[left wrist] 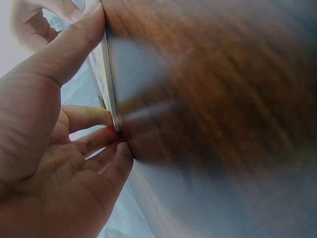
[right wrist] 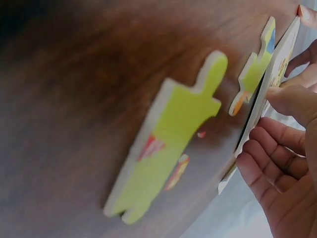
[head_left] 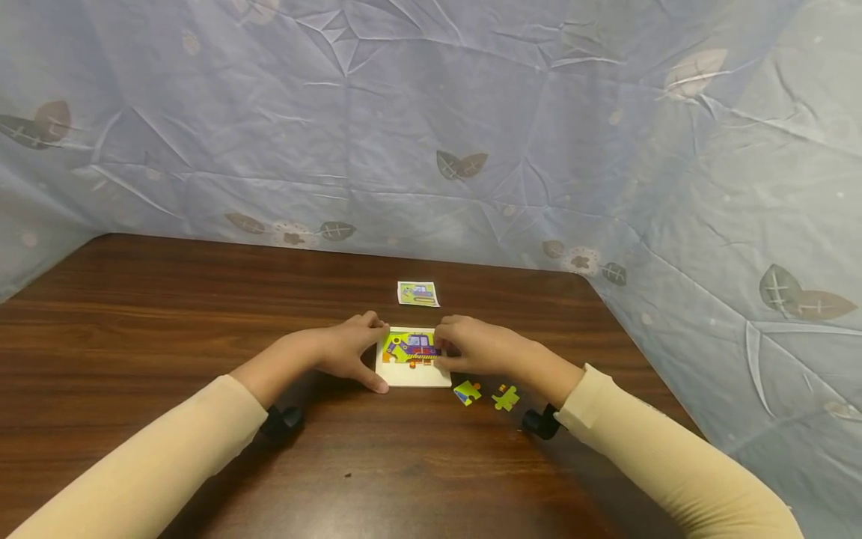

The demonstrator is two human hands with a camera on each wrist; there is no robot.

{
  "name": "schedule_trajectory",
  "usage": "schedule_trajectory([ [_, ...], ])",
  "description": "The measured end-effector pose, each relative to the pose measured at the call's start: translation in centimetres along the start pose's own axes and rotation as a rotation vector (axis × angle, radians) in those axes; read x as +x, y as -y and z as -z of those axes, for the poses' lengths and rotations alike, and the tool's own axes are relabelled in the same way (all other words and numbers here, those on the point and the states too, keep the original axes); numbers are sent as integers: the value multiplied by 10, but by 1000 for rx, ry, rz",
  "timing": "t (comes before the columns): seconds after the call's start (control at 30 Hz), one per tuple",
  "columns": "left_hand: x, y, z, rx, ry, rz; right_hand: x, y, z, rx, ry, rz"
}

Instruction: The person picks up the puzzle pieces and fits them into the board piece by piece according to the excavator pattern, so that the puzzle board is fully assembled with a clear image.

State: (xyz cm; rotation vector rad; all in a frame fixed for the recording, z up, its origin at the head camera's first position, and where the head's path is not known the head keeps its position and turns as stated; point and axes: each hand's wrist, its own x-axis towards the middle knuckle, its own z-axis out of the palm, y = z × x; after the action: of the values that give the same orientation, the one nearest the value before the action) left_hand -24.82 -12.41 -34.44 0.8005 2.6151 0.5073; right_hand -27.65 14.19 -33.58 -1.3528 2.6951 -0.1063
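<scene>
A white puzzle board (head_left: 415, 378) lies on the table, partly filled with jigsaw pieces showing a purple digger on yellow-green (head_left: 412, 346); its lower strip is bare white. My left hand (head_left: 346, 350) spans the board's left side, thumb at the near corner and fingers at the far one, gripping it. At the right side, my right hand (head_left: 481, 346) holds the edge with bent fingers, its thumb over the face. These fingers cover the picture's right end, and I cannot tell whether a piece is between them. Two loose yellow-green pieces (head_left: 467, 392) (head_left: 505, 397) lie just near and right of the board.
Beyond the board lies a small picture card (head_left: 417, 293) with the same digger. The dark wooden table (head_left: 202, 299) ends at hanging pale cloth (head_left: 404, 150) at the back and right. A dark wrist-camera mount (head_left: 541, 423) sits under my right wrist.
</scene>
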Motion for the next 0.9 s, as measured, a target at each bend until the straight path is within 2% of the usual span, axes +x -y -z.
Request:
schedule_trajectory([
  [0.4, 0, -1, 0, -3, 6, -2, -1, 1, -4, 7, -9, -33],
  [0.73, 0, 0, 0, -2, 2, 3, -1, 3, -3, 1, -17, 10],
  [0.9, 0, 0, 0, 5, -1, -2, 1, 4, -2, -11, -2, 1],
])
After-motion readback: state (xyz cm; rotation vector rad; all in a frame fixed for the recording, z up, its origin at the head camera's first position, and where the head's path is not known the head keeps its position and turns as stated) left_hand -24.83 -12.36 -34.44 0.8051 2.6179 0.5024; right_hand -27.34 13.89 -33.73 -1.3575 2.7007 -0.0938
